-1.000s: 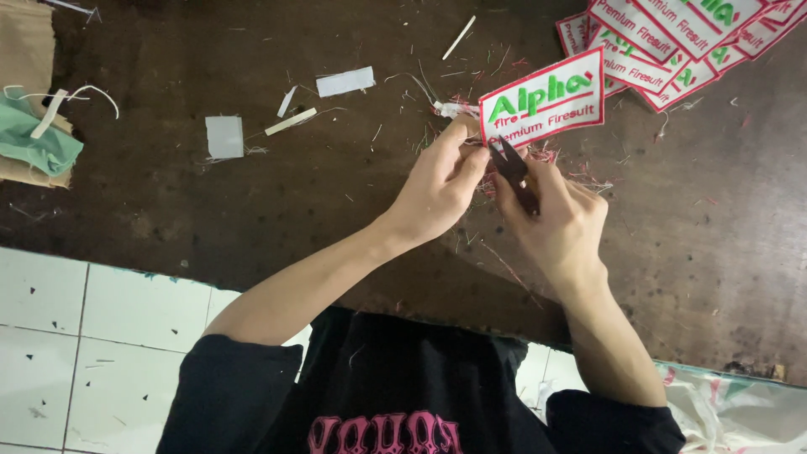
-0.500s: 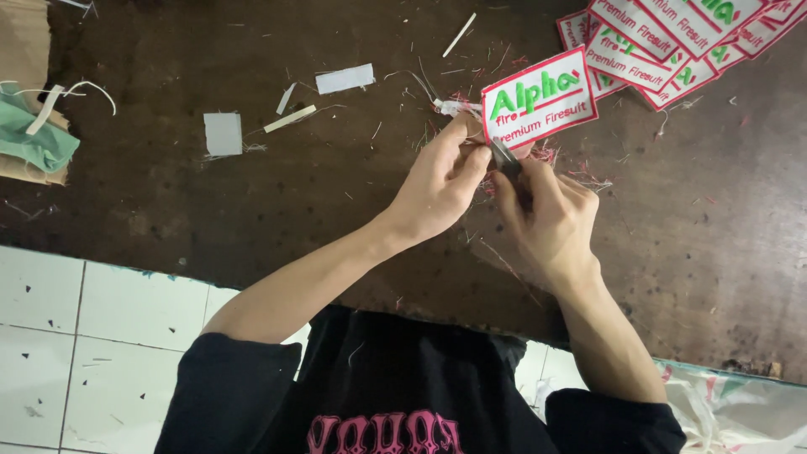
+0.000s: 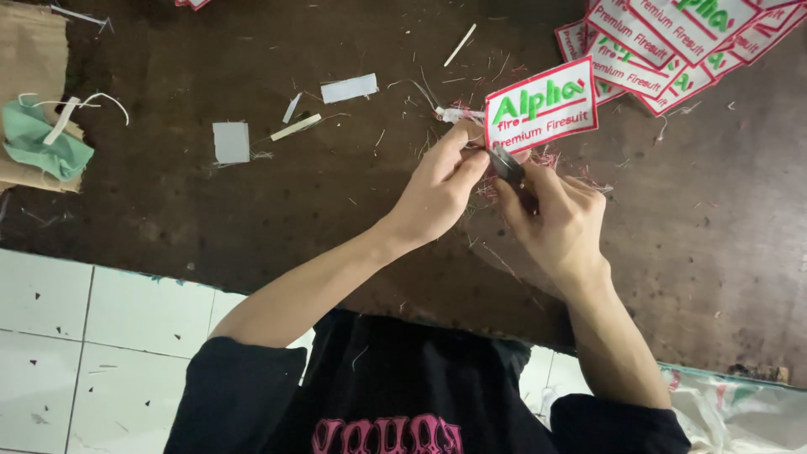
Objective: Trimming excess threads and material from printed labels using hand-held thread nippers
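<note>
White embroidered patch (image 3: pixel 542 105) with red border and green lettering sits a touch lower and nearer the hands than a second ago | pile of matching patches (image 3: pixel 672 42) at table (image 3: pixel 252 193) top right | left hand (image 3: pixel 437 185) pinches patch's lower-left edge | right hand (image 3: pixel 559 223) grips small dark snips (image 3: pixel 507 164) at that edge

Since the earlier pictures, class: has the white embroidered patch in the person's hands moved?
Yes, slightly: the patch has shifted left, away from the stack of patches at top right, which stayed put.
</note>
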